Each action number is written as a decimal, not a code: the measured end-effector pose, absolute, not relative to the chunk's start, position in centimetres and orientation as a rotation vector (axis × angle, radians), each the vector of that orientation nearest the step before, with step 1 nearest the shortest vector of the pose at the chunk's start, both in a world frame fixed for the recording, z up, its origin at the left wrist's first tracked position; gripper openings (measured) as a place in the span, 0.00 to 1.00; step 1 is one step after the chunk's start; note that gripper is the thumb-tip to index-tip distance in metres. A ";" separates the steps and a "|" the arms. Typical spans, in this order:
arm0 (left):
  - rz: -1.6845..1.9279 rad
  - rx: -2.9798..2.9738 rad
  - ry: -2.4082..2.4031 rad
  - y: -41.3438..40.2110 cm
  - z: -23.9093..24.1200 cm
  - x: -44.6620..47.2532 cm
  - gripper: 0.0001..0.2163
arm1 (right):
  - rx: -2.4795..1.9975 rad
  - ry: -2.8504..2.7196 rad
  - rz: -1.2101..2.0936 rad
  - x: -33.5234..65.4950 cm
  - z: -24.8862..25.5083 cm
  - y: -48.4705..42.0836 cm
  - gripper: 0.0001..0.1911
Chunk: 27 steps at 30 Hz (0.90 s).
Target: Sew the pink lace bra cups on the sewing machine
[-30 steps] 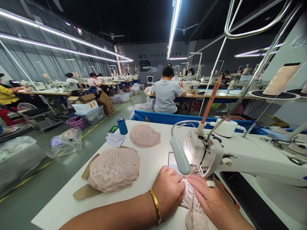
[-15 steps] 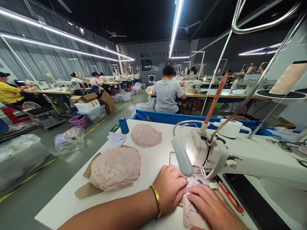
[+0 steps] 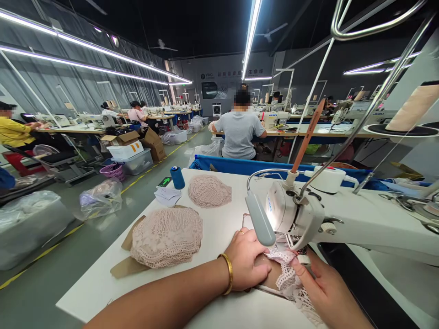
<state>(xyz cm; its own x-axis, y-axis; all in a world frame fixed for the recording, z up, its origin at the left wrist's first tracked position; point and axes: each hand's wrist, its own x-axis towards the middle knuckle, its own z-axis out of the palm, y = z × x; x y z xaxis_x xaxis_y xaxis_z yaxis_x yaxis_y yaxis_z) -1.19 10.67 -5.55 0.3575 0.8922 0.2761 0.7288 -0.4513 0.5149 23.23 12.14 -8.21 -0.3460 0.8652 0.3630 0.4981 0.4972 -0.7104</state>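
A strip of pale pink lace (image 3: 290, 278) runs from under the sewing machine's head (image 3: 291, 214) toward me, its scalloped edge spread over the bed. My right hand (image 3: 324, 281) is closed on the lace's right side, thumb on top, close to the needle area. On the other side, my left hand (image 3: 245, 260) rests with bent fingers, their tips on the lace's far left end by the machine. A gold bangle (image 3: 226, 274) circles my left wrist. The needle itself is hidden behind the grey lamp (image 3: 260, 221).
Left on the white table (image 3: 206, 292) lie a large lace stack (image 3: 168, 237) on brown card and a smaller lace stack (image 3: 210, 191). Behind them stands a blue thread spool (image 3: 177, 177). A black pad (image 3: 370, 283) lies right of my right hand. A co-worker (image 3: 240, 132) sits ahead.
My right hand has shifted right and turned, drawing the lace out to the right so that its scalloped edge shows. The orange snips are now out of sight. My left hand has barely moved.
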 end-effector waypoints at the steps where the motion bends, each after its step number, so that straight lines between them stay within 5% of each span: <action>1: 0.756 2.324 1.447 10.7 -5.4 -1.1 0.12 | -1.126 -1.991 0.643 23.0 -8.2 12.0 0.21; 21: 1.026 2.432 1.362 10.6 -5.7 -0.6 0.06 | -1.139 -1.839 0.579 20.7 -6.1 10.5 0.20; 27: 0.998 2.400 1.452 10.2 -5.2 -0.5 0.11 | -1.127 -1.848 0.620 21.0 -6.4 10.6 0.21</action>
<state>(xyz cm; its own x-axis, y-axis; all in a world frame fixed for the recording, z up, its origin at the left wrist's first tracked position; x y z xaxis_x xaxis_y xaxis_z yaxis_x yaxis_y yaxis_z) -0.54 10.22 -5.21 0.3039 0.8358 0.4571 0.7261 -0.5139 0.4568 20.97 10.58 -6.42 -0.2209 0.8834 0.4133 0.4556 0.4681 -0.7572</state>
